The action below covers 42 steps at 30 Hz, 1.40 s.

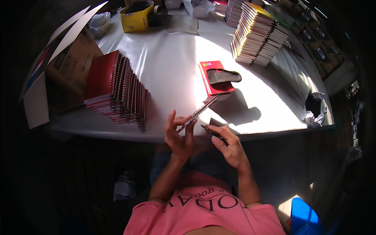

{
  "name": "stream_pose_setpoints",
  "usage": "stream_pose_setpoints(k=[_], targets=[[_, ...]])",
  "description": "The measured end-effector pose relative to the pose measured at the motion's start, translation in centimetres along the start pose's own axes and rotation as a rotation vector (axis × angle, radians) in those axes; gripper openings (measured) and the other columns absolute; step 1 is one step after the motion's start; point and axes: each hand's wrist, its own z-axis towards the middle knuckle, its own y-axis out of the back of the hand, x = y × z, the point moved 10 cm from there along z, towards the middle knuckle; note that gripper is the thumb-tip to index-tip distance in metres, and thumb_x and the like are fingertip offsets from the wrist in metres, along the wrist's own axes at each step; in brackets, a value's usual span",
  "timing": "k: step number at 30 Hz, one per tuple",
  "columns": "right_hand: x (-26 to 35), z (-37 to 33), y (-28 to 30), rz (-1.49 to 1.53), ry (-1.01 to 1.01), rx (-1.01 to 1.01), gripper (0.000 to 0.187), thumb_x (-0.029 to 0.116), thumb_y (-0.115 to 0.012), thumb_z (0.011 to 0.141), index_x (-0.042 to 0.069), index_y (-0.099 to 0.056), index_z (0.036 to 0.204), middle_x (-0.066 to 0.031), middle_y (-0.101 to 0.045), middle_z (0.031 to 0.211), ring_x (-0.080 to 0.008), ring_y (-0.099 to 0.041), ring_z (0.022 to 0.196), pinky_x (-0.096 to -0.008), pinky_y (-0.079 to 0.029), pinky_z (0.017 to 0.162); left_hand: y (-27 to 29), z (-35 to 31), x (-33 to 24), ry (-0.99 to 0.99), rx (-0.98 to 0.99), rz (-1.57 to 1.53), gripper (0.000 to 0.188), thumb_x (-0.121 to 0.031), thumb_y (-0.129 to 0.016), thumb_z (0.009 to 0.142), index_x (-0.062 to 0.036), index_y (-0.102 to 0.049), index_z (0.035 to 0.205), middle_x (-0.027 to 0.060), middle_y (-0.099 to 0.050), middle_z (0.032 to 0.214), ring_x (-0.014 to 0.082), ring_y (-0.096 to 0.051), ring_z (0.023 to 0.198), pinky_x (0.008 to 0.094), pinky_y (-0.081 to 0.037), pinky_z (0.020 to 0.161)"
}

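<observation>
My left hand (180, 135) grips a spiral notebook by its lower end, its wire coil (201, 109) turned up and slanting away to the right. Closed around small pliers (207, 131) with dark jaws and a bluish handle, my right hand (230, 147) is just right of the notebook's near end. The plier tips are apart from the coil. Beyond the held notebook lies a short pile of red notebooks (204, 78), with a dark grey curved thing (223, 76) on top whose kind I cannot make out.
Left on the white-covered table (168, 51) leans a stack of red spiral notebooks (102, 76) beside an open cardboard box (72, 64). A tall notebook stack (254, 39) stands far right. A yellow container (135, 19) is at the back. The table's front edge runs near my hands.
</observation>
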Motion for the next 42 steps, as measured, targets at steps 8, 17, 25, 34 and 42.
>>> stream_pose_setpoints(k=[8,17,25,34,42], targets=[[-6.2,1.8,9.9,-1.058,-0.158,-0.383,0.047,0.045,-0.053,0.09,0.018,-0.054,0.128,-0.0122,-0.046,0.129,-0.0307,-0.045,0.121,-0.0553,-0.019,0.108,2.1,2.3,1.9,0.386,-0.115,-0.418,0.045,-0.005,-0.055,0.092,-0.0062,-0.037,0.134,0.0035,-0.047,0.105,0.0048,-0.05,0.081,0.0188,-0.047,0.066],[7.4,8.6,-0.5,0.707,0.392,-0.086,0.056,-0.003,-0.069,0.078,0.004,-0.046,0.129,-0.0091,-0.063,0.107,-0.013,-0.062,0.095,-0.0267,-0.051,0.082,8.2,7.2,-6.1,-0.042,-0.12,-0.262,0.027,-0.012,-0.051,0.094,0.0034,-0.052,0.116,0.0093,-0.051,0.114,0.0193,-0.054,0.102,0.0328,-0.042,0.091],[20.5,19.8,-7.7,0.736,0.38,0.141,0.042,0.007,-0.074,0.078,0.002,-0.056,0.117,-0.0091,-0.066,0.092,-0.0126,-0.066,0.077,-0.0238,-0.057,0.065,17.3,14.7,-3.8,0.002,-0.281,0.224,0.043,-0.028,-0.056,0.093,-0.0016,-0.051,0.127,0.0126,-0.048,0.131,0.0232,-0.049,0.117,0.0365,-0.038,0.098],[18.6,25.0,-13.8,-0.236,0.503,0.076,0.038,0.02,-0.067,0.085,-0.003,-0.06,0.115,-0.0132,-0.067,0.095,-0.0192,-0.063,0.095,-0.0296,-0.049,0.083,16.7,14.0,4.0,0.098,-0.119,-0.031,0.06,-0.017,-0.064,0.088,0.0,-0.037,0.139,0.0144,-0.052,0.129,0.0181,-0.051,0.115,0.03,-0.039,0.097],[16.4,25.3,-15.2,0.138,0.362,0.278,0.04,0.02,-0.061,0.089,-0.001,-0.055,0.122,-0.0169,-0.062,0.114,-0.0216,-0.061,0.103,-0.0294,-0.047,0.09,17.0,13.9,5.2,0.148,-0.158,-0.183,0.053,-0.015,-0.067,0.087,0.0011,-0.043,0.132,0.0131,-0.054,0.127,0.0175,-0.05,0.116,0.0293,-0.036,0.1]])
